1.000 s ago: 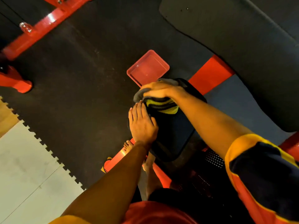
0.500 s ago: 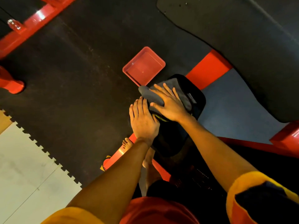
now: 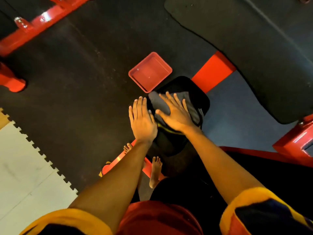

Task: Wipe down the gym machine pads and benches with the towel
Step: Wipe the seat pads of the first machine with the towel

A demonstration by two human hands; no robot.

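we are looking down at a small black padded seat point(image 3: 199, 92), rounded at its corners and smooth like vinyl. our right hand point(image 3: 176, 114) is lying flat with its fingers spread, palm pressing a soft grey towel point(image 3: 193, 107) onto the pad; nothing is being pinched. a yellow-striped fold of the towel is showing under the wrist. our left hand point(image 3: 142, 119) is resting flat, fingers together, on the pad's left edge just beside the towel. a square red plastic tray point(image 3: 135, 75) with a raised rim is sitting on the dark speckled rubber floor point(image 3: 76, 73), near the pad.
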